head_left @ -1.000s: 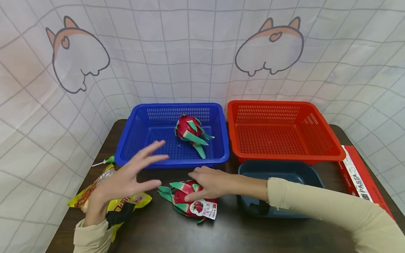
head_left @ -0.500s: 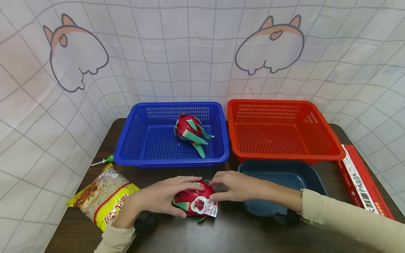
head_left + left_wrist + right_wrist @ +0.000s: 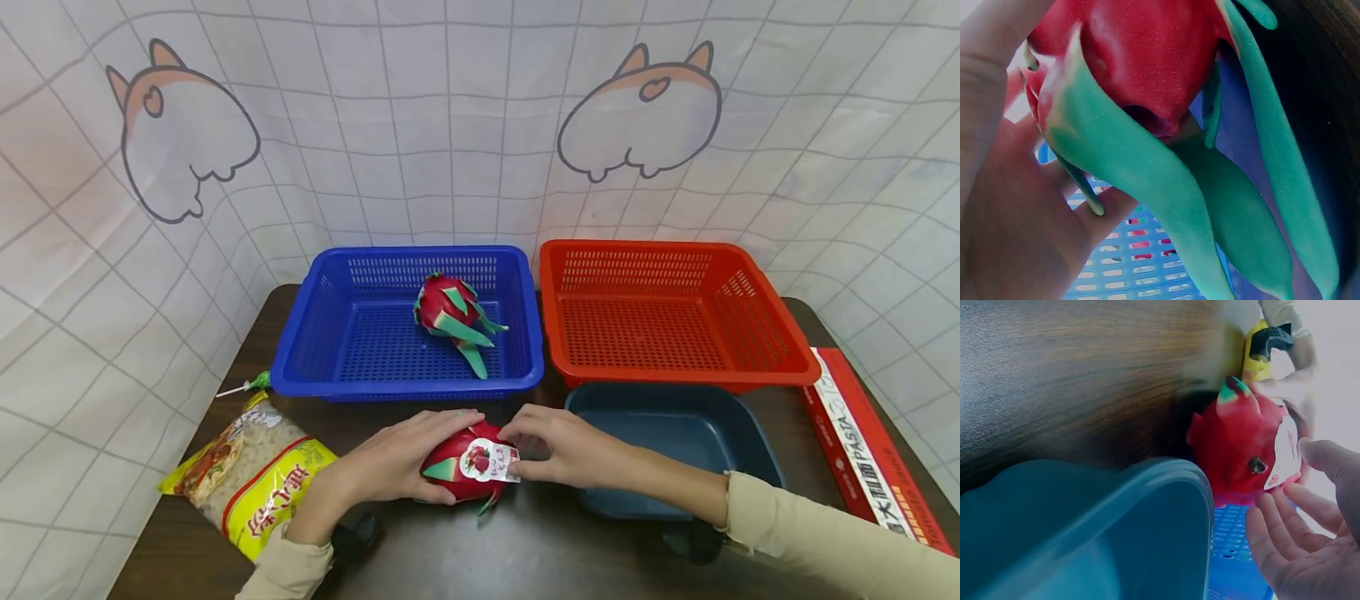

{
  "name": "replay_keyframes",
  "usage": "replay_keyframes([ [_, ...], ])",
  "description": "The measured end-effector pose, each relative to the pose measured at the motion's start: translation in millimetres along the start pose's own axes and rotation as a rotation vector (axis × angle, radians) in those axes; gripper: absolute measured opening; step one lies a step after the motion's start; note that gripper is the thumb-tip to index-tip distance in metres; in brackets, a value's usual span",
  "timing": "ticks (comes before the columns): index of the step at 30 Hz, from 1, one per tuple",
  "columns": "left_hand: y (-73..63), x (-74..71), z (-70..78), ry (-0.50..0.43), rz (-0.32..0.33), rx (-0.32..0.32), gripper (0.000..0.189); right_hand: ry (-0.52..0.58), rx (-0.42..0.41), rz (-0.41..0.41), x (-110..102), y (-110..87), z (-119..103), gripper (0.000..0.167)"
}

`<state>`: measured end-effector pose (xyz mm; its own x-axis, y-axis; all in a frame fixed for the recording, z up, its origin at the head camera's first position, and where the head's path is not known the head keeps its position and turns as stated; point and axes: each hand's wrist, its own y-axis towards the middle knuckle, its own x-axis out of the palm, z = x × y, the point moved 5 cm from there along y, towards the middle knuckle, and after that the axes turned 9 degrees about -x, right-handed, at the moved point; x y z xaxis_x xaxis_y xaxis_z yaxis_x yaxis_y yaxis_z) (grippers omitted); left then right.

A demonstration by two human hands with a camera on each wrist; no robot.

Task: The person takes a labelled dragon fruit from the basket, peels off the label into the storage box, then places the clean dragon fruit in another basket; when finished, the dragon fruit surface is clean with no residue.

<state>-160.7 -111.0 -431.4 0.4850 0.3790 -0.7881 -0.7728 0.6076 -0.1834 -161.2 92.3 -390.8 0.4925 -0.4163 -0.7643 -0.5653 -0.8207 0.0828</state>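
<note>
A red dragon fruit [image 3: 468, 489] with green scales lies between both hands in front of the blue basket. My left hand [image 3: 390, 457] grips its left side, thumb low and fingers over the top. In the left wrist view, long green leaves [image 3: 1147, 169] trail from the fruit beside that palm. My right hand [image 3: 570, 450] holds the opposite end, its thumb at the edge of the white printed label [image 3: 495, 461]. The right wrist view shows the fingertips [image 3: 1266, 503] by the fruit's blunt end. A second dragon fruit [image 3: 444, 302] sits inside the blue basket [image 3: 405, 387].
A red basket [image 3: 675, 375] stands at the back right, with a dark teal tub [image 3: 667, 417] in front of it. A pasta box [image 3: 870, 450] lies at the right edge. On the left are a yellow food bag [image 3: 255, 475] and a green lollipop [image 3: 260, 381].
My left hand has come across from above the food bag onto the dragon fruit. My right hand has drawn back to its right end. The label now sits higher and turned more level.
</note>
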Motion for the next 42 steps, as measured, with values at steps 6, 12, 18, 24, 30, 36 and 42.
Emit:
replay_keyframes([
  [6,1.7,2.1,0.0,0.012,0.020,-0.007,0.092,-0.033,-0.005,0.032,-0.8,5.4,-0.9,0.031],
  [12,3.5,5.2,0.7,0.014,0.032,-0.002,0.092,-0.110,-0.022,0.084,3.8,8.2,-2.9,0.030],
  [18,3.9,5.1,-0.7,0.001,0.023,-0.009,0.091,-0.144,-0.045,0.150,5.4,10.4,-5.5,0.023],
  [24,3.4,5.5,-1.0,-0.004,0.033,-0.007,0.091,-0.058,-0.013,0.198,6.5,14.2,-4.0,0.014],
  [30,1.6,4.6,-0.9,0.006,0.038,-0.009,0.091,0.001,0.022,0.236,9.2,18.7,-0.9,0.008],
  [36,1.8,4.7,0.2,0.000,0.031,-0.010,0.091,0.018,0.048,0.246,11.4,19.1,2.7,0.008],
  [42,2.3,4.7,1.5,-0.008,0.034,-0.017,0.089,0.023,0.035,0.254,12.6,18.6,4.0,0.005],
])
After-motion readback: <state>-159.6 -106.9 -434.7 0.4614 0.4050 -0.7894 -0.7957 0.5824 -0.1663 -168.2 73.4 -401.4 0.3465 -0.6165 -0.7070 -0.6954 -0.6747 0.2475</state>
